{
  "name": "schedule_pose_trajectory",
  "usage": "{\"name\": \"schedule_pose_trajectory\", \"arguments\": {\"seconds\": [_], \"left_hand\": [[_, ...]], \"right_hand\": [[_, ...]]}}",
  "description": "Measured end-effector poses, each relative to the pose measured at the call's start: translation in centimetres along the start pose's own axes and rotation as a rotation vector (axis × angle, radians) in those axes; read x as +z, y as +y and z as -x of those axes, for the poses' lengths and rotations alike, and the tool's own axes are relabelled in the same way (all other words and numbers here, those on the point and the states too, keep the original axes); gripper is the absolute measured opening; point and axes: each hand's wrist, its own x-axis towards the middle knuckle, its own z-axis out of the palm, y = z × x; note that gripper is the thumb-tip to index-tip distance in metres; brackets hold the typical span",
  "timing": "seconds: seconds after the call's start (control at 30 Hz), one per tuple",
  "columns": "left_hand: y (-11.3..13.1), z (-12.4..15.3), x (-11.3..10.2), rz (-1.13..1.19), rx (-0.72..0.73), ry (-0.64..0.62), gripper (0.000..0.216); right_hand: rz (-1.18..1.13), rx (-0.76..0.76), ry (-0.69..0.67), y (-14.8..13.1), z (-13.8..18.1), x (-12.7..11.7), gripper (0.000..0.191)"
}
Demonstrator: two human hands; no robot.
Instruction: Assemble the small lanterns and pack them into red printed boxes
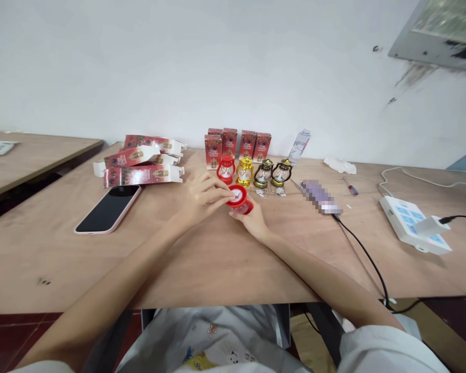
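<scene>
1. The left hand (205,196) reaches forward, palm down, fingers extended and close together.
2. Its fingertips touch the round base of a red lantern (238,199); whether they pinch it, I cannot tell.
3. The right hand (255,221) grasps the lantern's body from the right.
4. The lantern tilts, base toward the camera, before four standing lanterns (263,174).

1. Plain whitish right sleeve (388,349), ending way back from the right hand (255,223)
2. Left one (42,367) looks whitish too, barely visible behind the left hand (204,197)
3. Pale garment (171,339) below both, cute prints: orangey flower (212,329), yellow-and-blue blob (197,361)
</scene>
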Motion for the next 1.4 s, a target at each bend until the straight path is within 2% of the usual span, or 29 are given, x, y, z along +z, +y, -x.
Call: {"name": "schedule_pose_trajectory", "arguments": {"seconds": [0.13, 0.5, 0.73, 1.0, 1.27, 1.4], "left_hand": [[-0.3, 0.0, 0.1, -0.034, 0.069, -0.022, 0.011], [-0.3, 0.0, 0.1, -0.004, 0.009, -0.101, 0.016], [-0.1, 0.0, 0.2, 0.027, 0.0, -0.079, 0.016], [0.5, 0.2, 0.5, -0.044, -0.054, -0.051, 0.017], [0.4, 0.4, 0.6, -0.195, 0.107, 0.035, 0.008], [0.2, 0.4, 0.5, -0.267, 0.184, 0.036, 0.005]], "right_hand": [[0.0, -0.002, 0.004, 0.1, 0.0, 0.0, 0.048], [0.012, -0.009, 0.003, 0.5, -0.2, -0.1, 0.049], [0.004, -0.016, -0.002, 0.5, -0.2, -0.1, 0.05], [0.011, -0.003, -0.01, 0.0, 0.0, 0.0, 0.05], [0.013, -0.026, -0.016, 0.0, 0.0, -0.1, 0.052], [0.023, -0.017, -0.002, 0.0, 0.0, 0.0, 0.05]]}}
